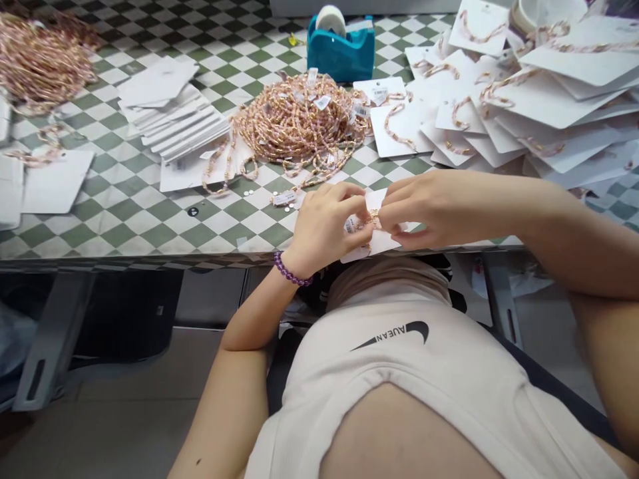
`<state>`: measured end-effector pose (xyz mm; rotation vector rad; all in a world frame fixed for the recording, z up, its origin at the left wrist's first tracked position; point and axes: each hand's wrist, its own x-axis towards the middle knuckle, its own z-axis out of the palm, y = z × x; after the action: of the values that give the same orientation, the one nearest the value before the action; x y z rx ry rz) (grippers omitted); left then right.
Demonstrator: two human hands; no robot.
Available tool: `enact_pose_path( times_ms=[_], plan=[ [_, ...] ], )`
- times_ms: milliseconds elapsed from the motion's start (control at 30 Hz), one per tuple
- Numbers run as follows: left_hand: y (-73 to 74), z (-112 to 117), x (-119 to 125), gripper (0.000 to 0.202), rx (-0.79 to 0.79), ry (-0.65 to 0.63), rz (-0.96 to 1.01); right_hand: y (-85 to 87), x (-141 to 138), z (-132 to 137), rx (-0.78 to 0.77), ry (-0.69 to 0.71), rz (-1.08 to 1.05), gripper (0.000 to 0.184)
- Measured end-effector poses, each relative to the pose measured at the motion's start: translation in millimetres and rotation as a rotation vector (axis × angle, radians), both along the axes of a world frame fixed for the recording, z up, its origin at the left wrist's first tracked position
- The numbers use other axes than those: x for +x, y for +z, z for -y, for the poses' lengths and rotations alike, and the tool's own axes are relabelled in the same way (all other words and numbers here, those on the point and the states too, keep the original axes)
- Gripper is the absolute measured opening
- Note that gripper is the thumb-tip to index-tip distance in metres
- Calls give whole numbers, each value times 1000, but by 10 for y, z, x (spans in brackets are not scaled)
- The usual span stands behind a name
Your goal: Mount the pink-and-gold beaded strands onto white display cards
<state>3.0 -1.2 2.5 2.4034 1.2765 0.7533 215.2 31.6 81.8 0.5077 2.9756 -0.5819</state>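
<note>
Left hand (327,226), right hand (434,209), one bracelet card (375,198) between.

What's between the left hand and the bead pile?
Head view: a bead strand trailing from the bead pile, a price tag and small discs, on the checkered tabletop, just short of the left hand.

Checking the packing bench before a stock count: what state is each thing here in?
Left hand, pinching the card and chain
Right hand, pinching the chain at the card
White card, held between both hands
Beaded chain, gathered against the card
Chain heap, loose, tangled, tagged
Blank cards, stacked, fanned
Carded chains, overlapping in a heap
Tape dispenser, roll loaded
Purple bead bracelet, worn on left wrist
</note>
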Motion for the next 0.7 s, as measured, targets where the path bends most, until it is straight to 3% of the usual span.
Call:
enact_pose_path(
  times_ms=[367,700],
  plan=[
    [-51,-21,2,3,10,6,2,-112,-212,-67,24,-30,175,8],
    [-10,-36,3,7,-48,6,-31,-228,-205,40,247,-38,84,17]
  ],
)
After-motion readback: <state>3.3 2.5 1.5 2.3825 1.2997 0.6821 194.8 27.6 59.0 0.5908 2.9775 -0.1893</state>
